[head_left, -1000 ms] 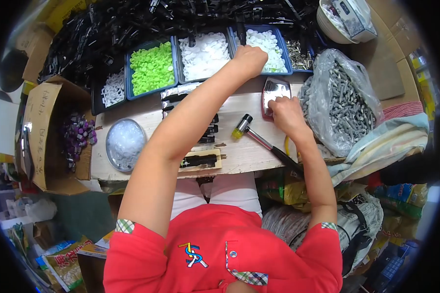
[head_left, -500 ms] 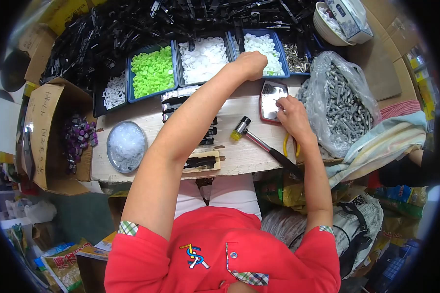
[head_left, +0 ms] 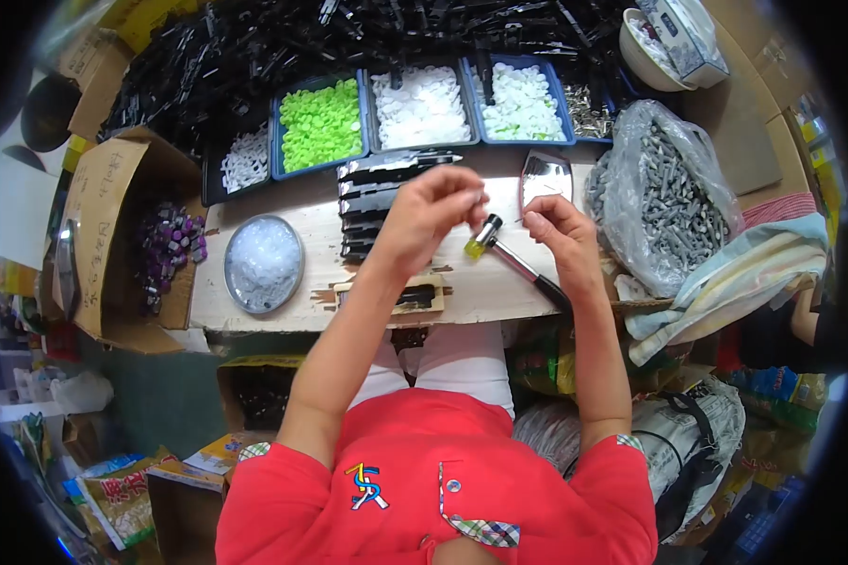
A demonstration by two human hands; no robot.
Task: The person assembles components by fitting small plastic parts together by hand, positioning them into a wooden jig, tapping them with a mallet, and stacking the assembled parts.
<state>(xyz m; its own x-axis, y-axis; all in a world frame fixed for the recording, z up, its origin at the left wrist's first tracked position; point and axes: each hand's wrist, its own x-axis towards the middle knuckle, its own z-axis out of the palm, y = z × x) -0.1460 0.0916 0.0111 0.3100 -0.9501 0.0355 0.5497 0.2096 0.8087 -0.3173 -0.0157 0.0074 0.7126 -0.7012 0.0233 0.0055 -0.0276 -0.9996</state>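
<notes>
My left hand (head_left: 432, 218) is raised over the middle of the bench, thumb and fingers pinched together; whatever is between them is too small to make out. Opposite it, my right hand (head_left: 567, 237) pinches at its fingertips, perhaps on a tiny thin piece that I cannot name. Between and below the hands lies a hammer (head_left: 518, 265) with a yellow face and a black handle. Behind my right hand sits a red-rimmed dish (head_left: 522, 195). Black plastic parts (head_left: 360, 205) lie in a row beside my left hand. A wooden fixture (head_left: 440, 282) near the bench edge holds a black part.
Blue trays hold green pieces (head_left: 320, 122), white pieces (head_left: 419, 108) and pale pieces (head_left: 523, 102). Black parts (head_left: 254, 56) are heaped behind. Grey pieces fill a plastic bag (head_left: 664, 188) at right. A round dish (head_left: 264, 264) and a cardboard box (head_left: 104, 245) stand left.
My left hand has come back from the tray of pale pieces to the middle of the bench. My right hand has lifted out of the red-rimmed dish. The view has shifted slightly.
</notes>
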